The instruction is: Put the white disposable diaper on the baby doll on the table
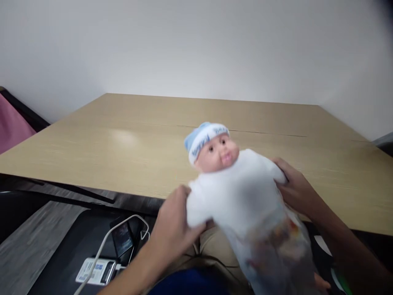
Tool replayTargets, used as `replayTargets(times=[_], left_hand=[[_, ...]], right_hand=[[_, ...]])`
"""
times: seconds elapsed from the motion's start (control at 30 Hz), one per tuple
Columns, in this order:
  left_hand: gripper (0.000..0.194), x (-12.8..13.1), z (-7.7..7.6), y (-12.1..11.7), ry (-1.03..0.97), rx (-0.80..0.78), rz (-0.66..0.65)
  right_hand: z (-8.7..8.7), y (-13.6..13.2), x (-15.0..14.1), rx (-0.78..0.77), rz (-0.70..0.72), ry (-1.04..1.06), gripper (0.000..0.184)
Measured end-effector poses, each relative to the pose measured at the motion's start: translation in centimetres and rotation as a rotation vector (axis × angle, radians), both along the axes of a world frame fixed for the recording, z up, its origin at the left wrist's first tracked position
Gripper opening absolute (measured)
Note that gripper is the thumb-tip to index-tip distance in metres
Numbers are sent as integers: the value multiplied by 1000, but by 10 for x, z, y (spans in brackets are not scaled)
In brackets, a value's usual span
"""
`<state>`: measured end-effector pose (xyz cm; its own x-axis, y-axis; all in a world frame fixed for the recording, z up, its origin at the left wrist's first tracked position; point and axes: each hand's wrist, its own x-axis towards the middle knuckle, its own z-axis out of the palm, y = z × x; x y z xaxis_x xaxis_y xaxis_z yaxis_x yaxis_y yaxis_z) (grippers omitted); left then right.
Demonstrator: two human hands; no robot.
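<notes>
A baby doll (pixel 236 192) in a white garment and a blue-and-white knit cap (pixel 201 139) is held up in front of me, over the near edge of a light wooden table (pixel 123 143). My left hand (pixel 173 225) grips the doll's side at its arm, thumb on the white cloth. My right hand (pixel 294 186) clasps the doll's other shoulder. The doll's face points toward me. Its lower body is blurred by motion and shows some coloured print.
Down at the left, a phone (pixel 123 239) and a white power bank (pixel 95 271) with a white cable (pixel 107 237) lie on a dark surface. A pink panel (pixel 12 127) stands at the far left. A white wall rises behind the table.
</notes>
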<state>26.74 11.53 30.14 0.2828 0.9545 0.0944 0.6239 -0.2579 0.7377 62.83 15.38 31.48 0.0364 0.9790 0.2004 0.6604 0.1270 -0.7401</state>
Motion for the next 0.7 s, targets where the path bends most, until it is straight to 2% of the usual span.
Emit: replayTargets(times=[0.07, 0.13, 0.23, 0.3, 0.37, 0.43, 0.5, 0.6, 0.7], left_hand=[[53, -16, -33, -58, -77, -35, -140], [62, -32, -70, -102, -88, -65, -231], [82, -54, -119, -144, -18, -118, -242], [85, -65, -139, -159, 53, -162, -265], [87, -74, -150, -165, 131, -185, -274], [94, -80, -154, -164, 214, -203, -259], [100, -84, -155, -158, 307, -246, -267], [98, -87, -154, -146, 435, -335, -296], [98, -89, -151, -138, 475, -365, -303]], right_hand=[[-7, -52, -6, -59, 79, 32, 49], [-19, -93, -15, -97, 137, 33, 55], [-43, -128, -34, -172, 197, 20, 59], [-59, -136, -47, -210, 225, 11, 57], [-76, -135, -58, -210, 242, 4, 54], [-96, -127, -65, -195, 241, -14, 53], [-118, -117, -71, -200, 243, -29, 54], [-153, -106, -74, -234, 251, -25, 52], [-179, -106, -72, -232, 225, -25, 49]])
